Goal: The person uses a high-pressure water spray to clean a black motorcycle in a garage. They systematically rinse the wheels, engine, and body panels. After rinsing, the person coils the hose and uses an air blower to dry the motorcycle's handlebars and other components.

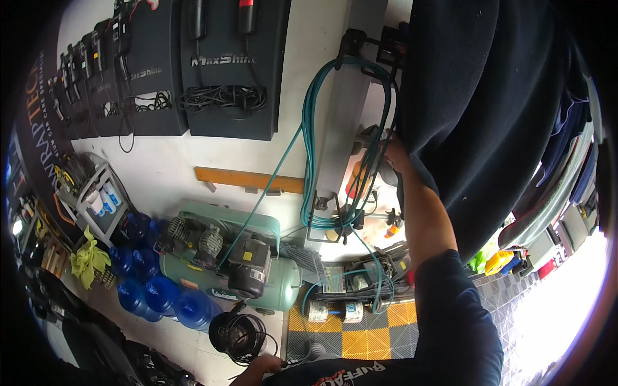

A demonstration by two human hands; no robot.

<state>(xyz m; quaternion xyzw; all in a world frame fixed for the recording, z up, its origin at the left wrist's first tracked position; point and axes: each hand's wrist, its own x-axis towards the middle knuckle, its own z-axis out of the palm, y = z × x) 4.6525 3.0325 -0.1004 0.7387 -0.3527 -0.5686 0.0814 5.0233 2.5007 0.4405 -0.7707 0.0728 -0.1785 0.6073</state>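
At the bottom edge, my left hand (260, 369) is closed around part of a thin black cable (299, 361). Just above it, loops of black cable (263, 333) lie over a round black container (219, 333). My right arm is stretched up and forward. My right hand (397, 153) is at the right side of a coiled teal hose (309, 144), beside a dark hanging cloth (449, 96). Its fingers are partly hidden, and what they grip cannot be made out. The hose coil hangs on a bracket (354, 42) on a grey post (338, 130).
A green air compressor (285, 284) stands by the wall, with several blue water bottles (161, 294) beside it. Black wall panels (231, 123) hold corded tools. A grey cart (104, 219) stands left. Below the hose are a low rack (333, 280) and yellow-grey floor tiles (362, 342).
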